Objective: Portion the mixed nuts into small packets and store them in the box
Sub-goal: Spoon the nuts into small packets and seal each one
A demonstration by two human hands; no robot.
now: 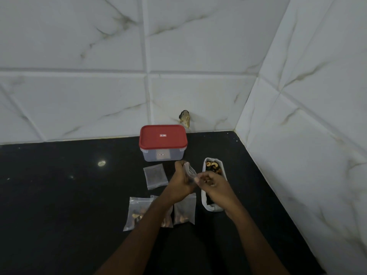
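Holding a small clear packet (189,172) up off the black counter (59,195), the left hand (179,182) has its fingers wrapped round the packet's side. The right hand (215,187) is just beside it, thumb at the packet's open top. Its fingers are curled and seem to pinch a few of the mixed nuts (212,166), but that part is blurry. The rest of the nuts sit in a long white tray (213,207) under the right hand. Behind the hands stands the box (163,153) (its red lid (163,135) is on). A flat stack of empty packets (155,176) lies left of the hands. Nearer the person lie filled packets: one on the left (138,212), one on the right (184,209), and one between them (166,222), partly hidden by the left arm.
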